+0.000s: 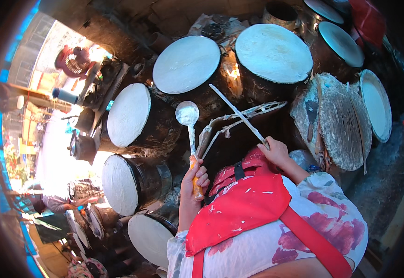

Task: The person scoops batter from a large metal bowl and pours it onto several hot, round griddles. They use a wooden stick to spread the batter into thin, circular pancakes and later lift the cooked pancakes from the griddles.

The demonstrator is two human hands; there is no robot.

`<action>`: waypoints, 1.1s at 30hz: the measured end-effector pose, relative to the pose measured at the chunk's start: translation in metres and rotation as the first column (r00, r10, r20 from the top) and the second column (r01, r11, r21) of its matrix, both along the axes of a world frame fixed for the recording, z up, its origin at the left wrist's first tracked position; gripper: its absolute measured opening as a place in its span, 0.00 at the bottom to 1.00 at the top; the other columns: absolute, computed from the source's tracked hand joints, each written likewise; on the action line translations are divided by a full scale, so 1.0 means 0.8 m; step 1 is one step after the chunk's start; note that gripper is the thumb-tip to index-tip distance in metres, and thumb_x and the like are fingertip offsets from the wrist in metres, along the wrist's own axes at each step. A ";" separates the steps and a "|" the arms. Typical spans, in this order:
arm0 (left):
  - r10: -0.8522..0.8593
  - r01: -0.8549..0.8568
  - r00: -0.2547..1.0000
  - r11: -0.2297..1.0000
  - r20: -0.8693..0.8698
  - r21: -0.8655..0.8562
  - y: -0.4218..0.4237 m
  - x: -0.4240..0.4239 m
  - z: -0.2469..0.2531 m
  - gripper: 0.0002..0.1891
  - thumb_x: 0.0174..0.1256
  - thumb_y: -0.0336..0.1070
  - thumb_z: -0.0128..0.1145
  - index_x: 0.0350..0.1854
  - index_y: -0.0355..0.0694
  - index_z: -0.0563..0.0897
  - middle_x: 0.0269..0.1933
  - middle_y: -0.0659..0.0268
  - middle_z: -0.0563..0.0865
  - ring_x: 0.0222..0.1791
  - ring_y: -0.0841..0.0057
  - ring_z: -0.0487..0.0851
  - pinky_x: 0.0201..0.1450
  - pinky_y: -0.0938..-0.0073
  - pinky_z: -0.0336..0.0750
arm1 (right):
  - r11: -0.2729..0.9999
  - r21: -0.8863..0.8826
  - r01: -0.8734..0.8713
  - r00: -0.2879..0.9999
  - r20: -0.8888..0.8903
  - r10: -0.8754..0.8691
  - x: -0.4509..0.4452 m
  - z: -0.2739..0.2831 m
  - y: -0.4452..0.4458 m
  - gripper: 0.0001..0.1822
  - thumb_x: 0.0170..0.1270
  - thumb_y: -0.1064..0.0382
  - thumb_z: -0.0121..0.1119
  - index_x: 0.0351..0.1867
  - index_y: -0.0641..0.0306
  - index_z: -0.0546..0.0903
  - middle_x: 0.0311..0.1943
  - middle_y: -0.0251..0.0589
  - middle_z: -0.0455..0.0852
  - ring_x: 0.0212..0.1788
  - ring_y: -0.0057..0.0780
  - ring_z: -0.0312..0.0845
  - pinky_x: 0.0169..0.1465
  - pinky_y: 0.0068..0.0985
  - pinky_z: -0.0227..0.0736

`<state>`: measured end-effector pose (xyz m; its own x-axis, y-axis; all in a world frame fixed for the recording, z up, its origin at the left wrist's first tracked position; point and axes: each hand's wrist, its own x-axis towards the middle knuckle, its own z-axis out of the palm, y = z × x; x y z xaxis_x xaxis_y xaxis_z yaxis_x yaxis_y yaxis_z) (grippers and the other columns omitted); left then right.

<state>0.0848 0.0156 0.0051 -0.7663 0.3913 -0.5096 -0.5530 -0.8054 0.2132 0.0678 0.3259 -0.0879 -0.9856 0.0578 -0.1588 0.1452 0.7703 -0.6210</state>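
Note:
My left hand grips the orange handle of a metal ladle. White paste coats its bowl and shaft, and the bowl points away from me. In my right hand is a thin, pale stick, slanting up and to the left. Its far tip is near a dark round vessel with a flat white top; whether they touch I cannot tell. A second white-topped vessel stands to its right, and another white top lies left of the ladle.
Fire glows on the hearth wall between two vessels. Forked sticks of firewood extend below them. More white tops curve round to my left. A worn round board stands at right. Kettles and a person are farther left.

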 end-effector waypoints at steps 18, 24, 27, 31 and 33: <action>-0.285 0.273 0.958 0.934 -0.019 -0.230 0.120 -0.112 0.022 0.10 0.72 0.37 0.46 0.48 0.39 0.72 0.23 0.72 0.68 0.14 0.86 0.66 0.17 0.84 0.60 | 0.920 -0.127 0.371 0.927 -0.002 -0.374 -0.005 -0.001 0.099 0.17 0.61 0.49 0.58 0.34 0.64 0.75 0.24 0.51 0.81 0.30 0.50 0.79 0.34 0.42 0.70; -0.525 0.461 0.846 0.806 -0.090 -0.371 0.195 -0.168 0.043 0.09 0.70 0.36 0.50 0.48 0.41 0.70 0.23 0.71 0.69 0.14 0.85 0.67 0.17 0.84 0.60 | 0.697 -0.357 0.622 0.767 0.098 -0.634 -0.043 -0.047 0.165 0.19 0.60 0.50 0.61 0.34 0.68 0.76 0.18 0.46 0.80 0.16 0.35 0.77 0.25 0.33 0.69; -0.644 0.548 0.759 0.709 -0.093 -0.444 0.252 -0.193 0.051 0.10 0.68 0.38 0.54 0.45 0.42 0.69 0.23 0.72 0.70 0.14 0.86 0.68 0.17 0.84 0.61 | 0.572 -0.497 0.653 0.720 0.172 -0.672 -0.056 -0.042 0.197 0.16 0.62 0.55 0.60 0.36 0.67 0.74 0.16 0.36 0.76 0.11 0.21 0.69 0.17 0.24 0.64; -0.762 0.589 0.638 0.573 -0.108 -0.570 0.328 -0.215 0.035 0.10 0.67 0.39 0.55 0.41 0.42 0.68 0.23 0.71 0.70 0.15 0.84 0.68 0.18 0.83 0.64 | 0.428 -0.615 0.662 0.698 0.299 -0.651 -0.059 -0.039 0.225 0.15 0.63 0.56 0.59 0.38 0.68 0.73 0.15 0.32 0.73 0.11 0.17 0.66 0.16 0.21 0.62; -0.793 0.574 0.600 0.519 -0.106 -0.633 0.361 -0.219 0.018 0.10 0.66 0.37 0.55 0.45 0.42 0.70 0.23 0.72 0.70 0.15 0.84 0.68 0.18 0.83 0.63 | 0.390 -0.637 0.665 0.696 0.340 -0.632 -0.056 -0.043 0.233 0.15 0.64 0.56 0.59 0.38 0.68 0.73 0.15 0.31 0.72 0.11 0.17 0.66 0.16 0.20 0.61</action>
